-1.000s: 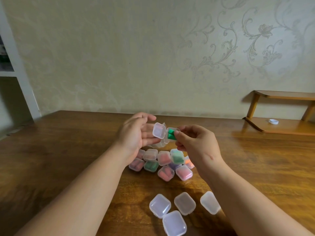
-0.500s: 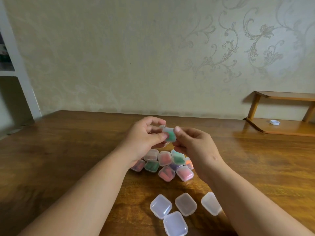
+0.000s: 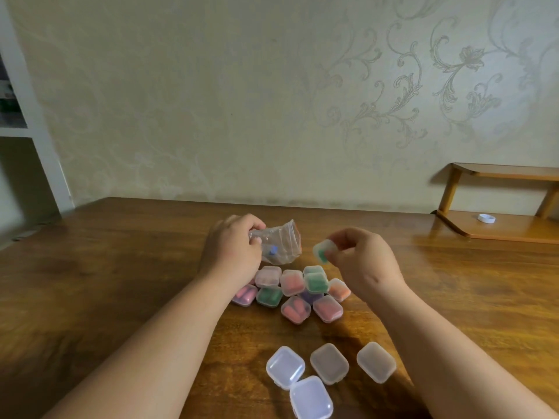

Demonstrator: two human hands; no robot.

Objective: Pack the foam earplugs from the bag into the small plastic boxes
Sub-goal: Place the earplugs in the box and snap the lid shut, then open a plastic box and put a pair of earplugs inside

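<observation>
My right hand pinches a small closed plastic box with green earplugs inside, held above the table. My left hand grips a clear plastic bag that lies on the table; a blue earplug shows through it. Between my forearms lies a cluster of filled boxes holding pink, orange, green and purple earplugs. Closer to me sit several empty closed boxes.
The wooden table runs to a papered wall. A low wooden shelf at the far right carries a white cap. A white shelving unit stands at the far left.
The box with green earplugs was shut between both hands. My left hand then let go and took hold of the bag, while my right hand carried the box to the right.
</observation>
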